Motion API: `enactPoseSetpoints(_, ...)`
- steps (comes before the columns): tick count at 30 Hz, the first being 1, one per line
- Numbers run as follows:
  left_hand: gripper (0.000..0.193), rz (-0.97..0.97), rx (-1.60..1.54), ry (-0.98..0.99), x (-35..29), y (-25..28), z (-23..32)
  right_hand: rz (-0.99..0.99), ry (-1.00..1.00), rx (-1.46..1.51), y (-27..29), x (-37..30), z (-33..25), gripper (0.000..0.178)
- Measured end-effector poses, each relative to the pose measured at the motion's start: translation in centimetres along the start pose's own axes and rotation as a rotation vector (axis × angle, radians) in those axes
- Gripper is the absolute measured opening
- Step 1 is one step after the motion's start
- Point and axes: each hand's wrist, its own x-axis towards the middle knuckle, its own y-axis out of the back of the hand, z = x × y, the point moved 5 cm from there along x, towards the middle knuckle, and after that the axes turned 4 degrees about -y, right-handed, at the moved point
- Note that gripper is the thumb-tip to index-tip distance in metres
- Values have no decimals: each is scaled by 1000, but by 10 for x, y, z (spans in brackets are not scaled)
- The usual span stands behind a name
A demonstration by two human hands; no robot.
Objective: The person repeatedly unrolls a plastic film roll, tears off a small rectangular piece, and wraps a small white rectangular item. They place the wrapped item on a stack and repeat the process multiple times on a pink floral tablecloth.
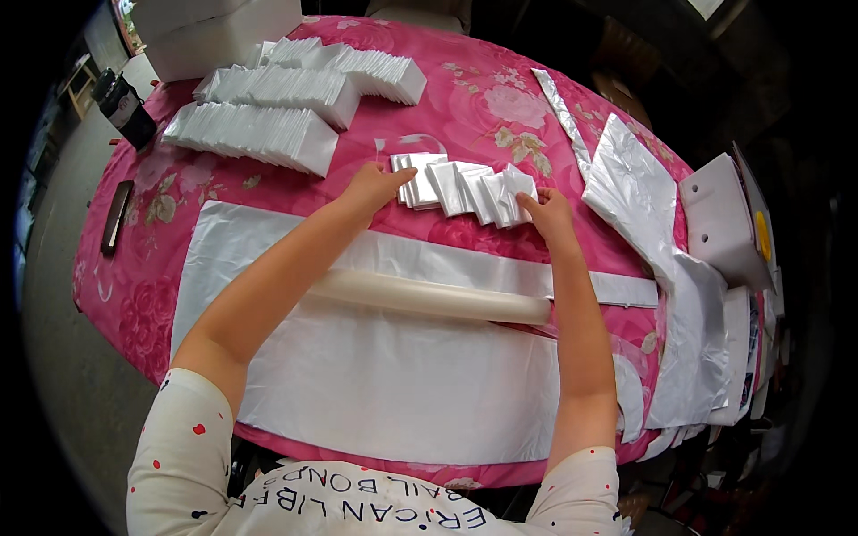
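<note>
A short row of folded white plastic packets lies fanned out on the pink cloth in front of me. At its left end my left hand is closed, thumb over the outermost packets. My right hand pinches the packet at the right end. Nearer to me, a long cream-coloured tube lies across sheets of white plastic film. My forearms pass over the film and hide parts of it and of the tube's left end.
Several long rows of similar packets stand at the back left beside a white box. A black bottle and a dark narrow object sit near the left edge. Crumpled silvery film and a white box occupy the right side.
</note>
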Motion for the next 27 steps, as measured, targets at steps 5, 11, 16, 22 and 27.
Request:
enactPoseSetpoints(5,53,-147,111,-44,-9,-36,24,-150,49,127,-55,-10,-32,51)
enactPoseSetpoints(11,51,252,576,-217,6,-40,9,-310,99,138,-87,-30,-66,44)
enactPoseSetpoints(16,50,71,-14,-315,-1,-39,6,-340,150,270,-78,-42,-74,37)
enactPoseSetpoints(22,82,70,-72,-652,-84,-29,41,-444,182,681,-44,-112,-108,37)
enactPoseSetpoints(27,116,-119,-146,-868,-192,-11,33,-531,315,595,-35,-224,-106,52)
